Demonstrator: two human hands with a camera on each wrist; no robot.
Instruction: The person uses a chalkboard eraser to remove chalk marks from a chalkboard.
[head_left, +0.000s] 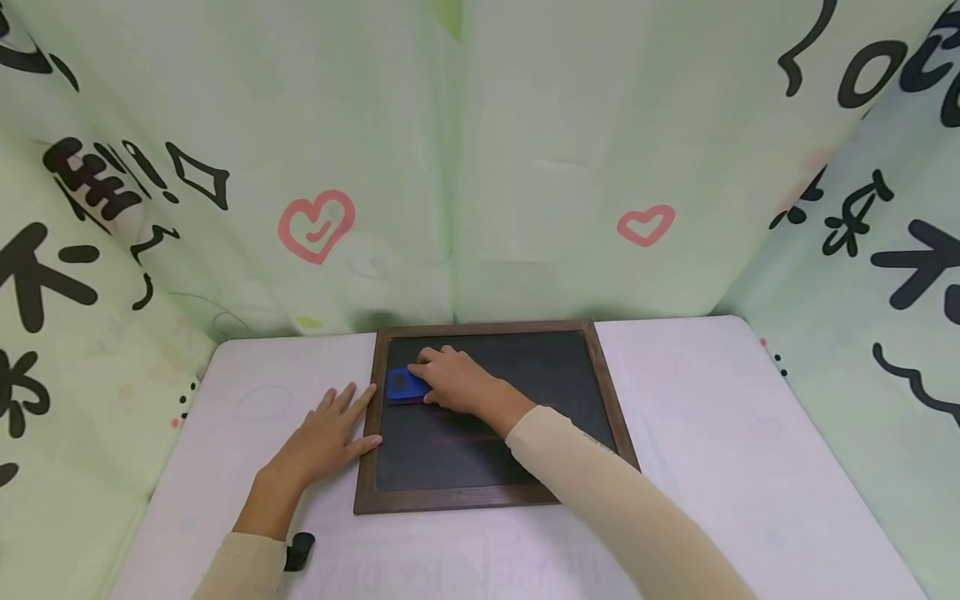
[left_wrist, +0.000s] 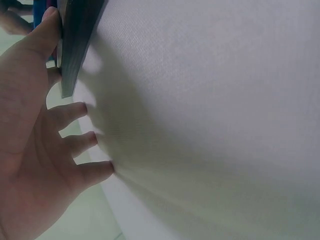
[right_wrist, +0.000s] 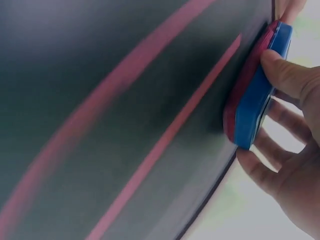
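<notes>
A small blackboard point(head_left: 408, 467) with a brown wooden frame point(head_left: 457, 500) lies flat on the table. My right hand point(head_left: 459, 382) grips a blue eraser point(head_left: 406, 385) near the board's upper left corner. In the right wrist view, thumb and fingers hold opposite sides of the eraser point(right_wrist: 257, 102), its reddish felt side facing the board. Pink chalk lines point(right_wrist: 167, 132) run across the dark surface there. My left hand point(head_left: 322, 442) has its fingers spread at the left side of the frame, thumb and index fingertip on the wood. Its other fingertips touch the table in the left wrist view.
The table point(head_left: 750, 467) has a pale cloth-like cover. Light green curtains point(head_left: 525, 167) with black writing and pink hearts stand along its back and both sides. A black strap piece point(head_left: 300, 550) shows at the left wrist. My right forearm crosses the board's lower right part.
</notes>
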